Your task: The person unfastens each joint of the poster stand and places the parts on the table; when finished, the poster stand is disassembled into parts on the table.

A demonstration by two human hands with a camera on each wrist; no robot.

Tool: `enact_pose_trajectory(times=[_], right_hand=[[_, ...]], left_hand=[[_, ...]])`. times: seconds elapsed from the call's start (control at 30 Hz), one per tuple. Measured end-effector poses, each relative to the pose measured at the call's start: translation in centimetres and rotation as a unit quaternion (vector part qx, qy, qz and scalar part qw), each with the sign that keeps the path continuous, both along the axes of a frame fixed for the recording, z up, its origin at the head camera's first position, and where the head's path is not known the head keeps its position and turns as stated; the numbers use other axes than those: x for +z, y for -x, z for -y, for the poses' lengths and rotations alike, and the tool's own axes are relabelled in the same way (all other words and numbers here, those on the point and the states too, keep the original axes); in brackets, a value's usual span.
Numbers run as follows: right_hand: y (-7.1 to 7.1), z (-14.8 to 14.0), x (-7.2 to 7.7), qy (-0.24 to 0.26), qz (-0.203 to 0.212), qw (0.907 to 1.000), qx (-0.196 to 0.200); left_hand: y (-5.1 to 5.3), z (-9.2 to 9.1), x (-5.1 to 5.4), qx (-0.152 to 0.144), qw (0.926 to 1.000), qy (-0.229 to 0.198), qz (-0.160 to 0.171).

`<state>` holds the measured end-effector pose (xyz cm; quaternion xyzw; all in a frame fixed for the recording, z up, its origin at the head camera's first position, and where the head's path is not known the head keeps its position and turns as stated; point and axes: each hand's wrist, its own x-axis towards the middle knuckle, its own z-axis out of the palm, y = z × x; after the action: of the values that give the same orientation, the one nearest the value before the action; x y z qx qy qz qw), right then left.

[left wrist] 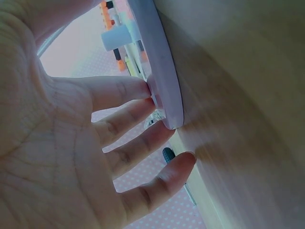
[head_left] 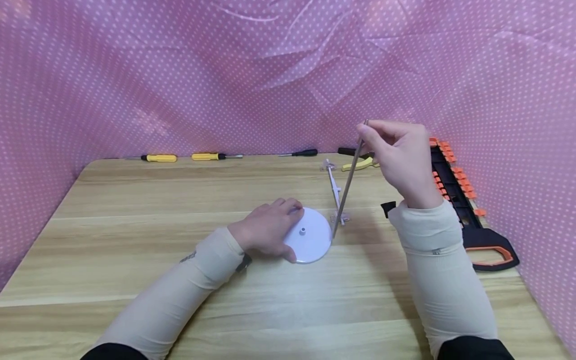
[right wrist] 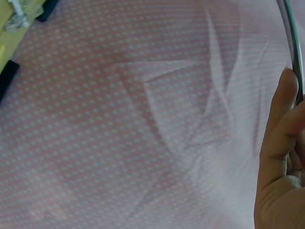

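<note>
A round white disc (head_left: 315,245) with a small hollow post at its middle lies on the wooden table. My left hand (head_left: 267,227) holds it by the left side, thumb on the near rim and fingers at the far rim. In the left wrist view the fingertips touch the rim of the disc (left wrist: 167,71). My right hand (head_left: 402,157) is raised and pinches a thin grey metal rod (head_left: 349,185) near its top. The rod slants down, its lower end close to the disc's right rim; whether they touch I cannot tell. Behind it lies a slim white stick (head_left: 334,187) with clear plastic pieces.
Along the back edge lie two yellow screwdrivers (head_left: 161,158), a black screwdriver (head_left: 306,152) and yellow-handled pliers (head_left: 357,165). A black and orange rack with a handle (head_left: 491,250) stands at the right. Pink dotted cloth (head_left: 288,75) hangs around the table (head_left: 135,240).
</note>
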<state>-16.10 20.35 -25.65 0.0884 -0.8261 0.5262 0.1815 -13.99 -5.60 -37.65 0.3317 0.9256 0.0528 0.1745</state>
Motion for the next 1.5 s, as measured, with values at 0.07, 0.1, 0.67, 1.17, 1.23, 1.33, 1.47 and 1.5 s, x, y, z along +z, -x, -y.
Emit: enact_pose_trajectory(times=[0.07, 0.1, 0.67, 1.17, 1.23, 1.33, 1.47, 1.5], right_hand=[[0.5, -0.1, -0.3, -0.011, 0.022, 0.9997, 0.003], [0.7, -0.2, -0.5, -0.013, 0.032, 0.9994, 0.005], [4.1, -1.2, -3.1, 0.017, 0.107, 0.9939, 0.024], [5.5, -1.9, -4.7, 0.019, 0.119, 0.9925, 0.021], [5.7, -1.9, -4.8, 0.017, 0.117, 0.9928, 0.022], [5.7, -2.0, -4.8, 0.013, 0.120, 0.9925, 0.024], [5.7, -2.1, -4.8, 0.002, 0.136, 0.9900, 0.038], [5.7, -2.1, -4.8, -0.003, 0.141, 0.9891, 0.042]], left_hand=[[0.0, 0.0, 0.1, 0.000, 1.0000, 0.000, 0.001], [0.0, 0.0, 0.1, 0.001, 1.0000, 0.000, 0.002], [-0.1, 0.0, 0.2, 0.004, 1.0000, -0.001, 0.009], [-0.1, 0.0, 0.4, 0.003, 1.0000, -0.002, 0.006], [-0.1, 0.0, 0.4, 0.003, 1.0000, -0.001, 0.007], [0.0, 0.0, 0.3, 0.004, 1.0000, 0.000, 0.007], [0.0, 0.0, 0.2, 0.003, 1.0000, -0.001, 0.004], [0.0, 0.0, 0.2, 0.002, 1.0000, -0.001, 0.003]])
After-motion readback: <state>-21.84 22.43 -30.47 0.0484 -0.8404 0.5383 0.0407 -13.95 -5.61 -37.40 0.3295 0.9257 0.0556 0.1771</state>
